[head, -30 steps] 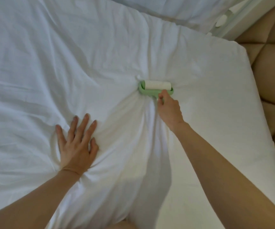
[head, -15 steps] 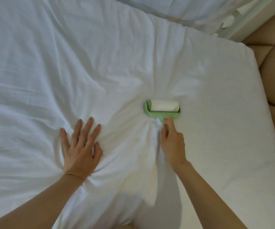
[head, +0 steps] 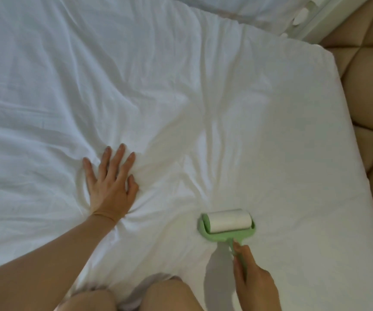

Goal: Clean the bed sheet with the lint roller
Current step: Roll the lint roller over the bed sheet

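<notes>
The lint roller (head: 227,223) lies with its white drum flat on the bed sheet (head: 181,86), on the near side of the bed and to the right of the left hand (head: 109,182). The right hand (head: 251,277) is closed around the roller's thin green handle, with the fingers wrapped along the stem just behind the head. The left hand is spread open, palm down, pressing the sheet flat; creases fan out from under it toward the roller.

The roller looks light and stiff, a plastic frame with a paper drum, so the handle is the right place to hold it; the sticky drum should be left untouched. The sheet is soft and loose, and I would expect it to bunch and drag with the tacky drum unless it is pinned, which is what the flat left hand seems to be for. Short, even strokes away from that hand should keep the cloth taut.

No container of any kind is in sight. Beyond the far edge of the sheet from the roller, a quilted tan headboard (head: 369,90) runs along the mattress.
</notes>
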Tool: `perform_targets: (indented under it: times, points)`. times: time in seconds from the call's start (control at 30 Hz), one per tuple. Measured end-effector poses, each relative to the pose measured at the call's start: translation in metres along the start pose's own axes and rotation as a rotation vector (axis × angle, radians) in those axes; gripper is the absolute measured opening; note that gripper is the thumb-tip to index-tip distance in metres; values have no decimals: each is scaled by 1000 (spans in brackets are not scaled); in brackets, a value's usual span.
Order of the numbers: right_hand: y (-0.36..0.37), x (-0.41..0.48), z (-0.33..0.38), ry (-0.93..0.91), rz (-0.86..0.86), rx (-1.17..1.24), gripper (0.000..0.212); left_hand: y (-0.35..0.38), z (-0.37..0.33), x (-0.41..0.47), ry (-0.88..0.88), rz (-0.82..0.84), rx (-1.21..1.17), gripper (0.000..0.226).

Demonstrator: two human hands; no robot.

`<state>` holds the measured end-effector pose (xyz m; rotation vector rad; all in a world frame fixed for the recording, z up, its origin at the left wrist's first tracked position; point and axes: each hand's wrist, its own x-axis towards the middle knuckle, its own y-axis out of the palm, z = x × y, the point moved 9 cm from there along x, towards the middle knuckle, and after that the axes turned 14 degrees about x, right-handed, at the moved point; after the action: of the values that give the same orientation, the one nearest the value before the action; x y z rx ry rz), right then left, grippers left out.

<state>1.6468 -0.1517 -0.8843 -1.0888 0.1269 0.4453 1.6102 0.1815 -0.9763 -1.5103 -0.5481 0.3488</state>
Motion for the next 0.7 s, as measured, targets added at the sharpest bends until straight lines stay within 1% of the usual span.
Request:
perform_targets:
  times: [0.03,0.07,0.13,0.17,0.2,0.23,0.3,0.33,0.37,0.43,0.47,0.5,0.53,0.57,0.6,0.63,0.7]
  points:
    - [-8,-7,2,13,19,-28,56,0,0,0,1,5,-1,55]
    - [-18,-12,9,8,14,-58,49,0,0,0,1,9,-1,55]
    - [-34,-26,39,-116,-61,-22,22,0,0,0,2,17,-4,55]
    - [-34,-33,53,-167,-62,27,17,0,-1,0,2,21,-6,55]
    - [-25,-39,59,-161,-67,51,20,0,-1,0,3,23,-9,55]
    - [-6,-42,64,-165,15,50,23,-1,-1,0,4,25,-12,55]
    - [30,-40,63,-62,163,-36,31,-2,-1,1,11,38,-13,56]
    - [42,-32,56,25,152,-114,38,-2,-1,0,14,47,-12,56]
    - [56,-25,53,51,164,-151,40,-2,-1,0,17,58,-12,56]
    - [66,-13,65,-3,193,-125,36,-1,-2,0,24,79,-7,56]
    - [65,-7,70,-40,190,-128,38,-1,-3,1,24,87,-3,56]
    - [65,5,80,-106,140,-146,39,-1,-2,1,22,92,0,56]
    - [68,13,83,-127,145,-95,41,-2,-1,0,23,98,2,56]
    - [69,25,90,-114,192,-101,42,-2,-1,-1,28,104,1,56]
    - [68,37,99,-125,183,-128,42,-3,-1,-2,36,108,1,56]
    - [64,53,112,-173,138,-126,40,-2,0,-3,44,115,7,55]
    - [61,77,140,-232,98,-86,34,-2,2,-3,54,134,36,55]
